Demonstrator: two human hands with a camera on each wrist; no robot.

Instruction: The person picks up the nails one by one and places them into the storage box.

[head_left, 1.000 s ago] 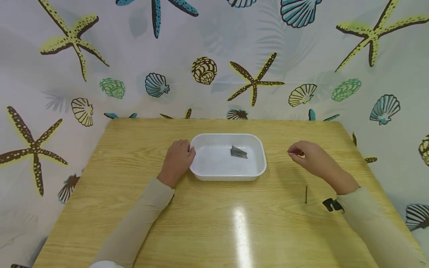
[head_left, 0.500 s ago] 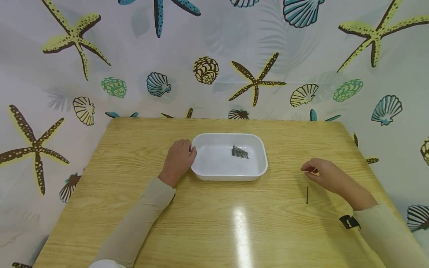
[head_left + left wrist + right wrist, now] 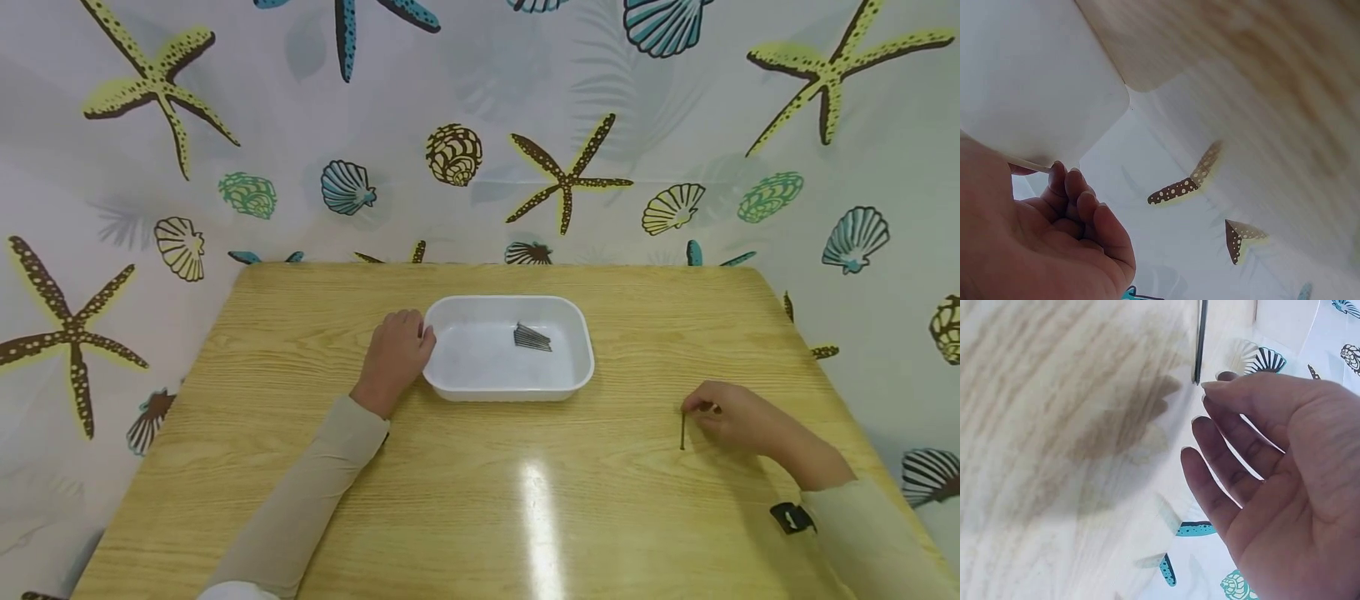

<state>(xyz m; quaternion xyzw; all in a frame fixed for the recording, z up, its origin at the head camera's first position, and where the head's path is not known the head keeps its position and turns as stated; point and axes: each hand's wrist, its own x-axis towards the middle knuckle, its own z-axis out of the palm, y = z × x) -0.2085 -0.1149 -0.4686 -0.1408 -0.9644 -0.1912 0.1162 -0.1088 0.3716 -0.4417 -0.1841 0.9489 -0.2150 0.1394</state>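
A white plastic tray (image 3: 480,358) stands on the table, with several thin dark nails (image 3: 532,337) bunched in its right half. At its left end my left hand (image 3: 396,354) holds the rim, the thumb over the edge and the fingers outside, as the left wrist view (image 3: 1066,231) of the hand shows. One more nail (image 3: 682,430) lies on the wood to the right of the tray. My right hand (image 3: 738,417) is low over the table, fingertips right at the far end of this nail. In the right wrist view, thumb and fingers are loosely bent beside the nail (image 3: 1200,340).
The wooden table (image 3: 420,500) has a bright glare streak in its front middle. A white cloth (image 3: 300,125) printed with starfish and shells hangs behind it and along both sides. A black strap (image 3: 792,517) shows at the right sleeve.
My right hand has come down and toward the front right, from beside the tray to the lone nail's end. The left hand and tray have stayed in place.
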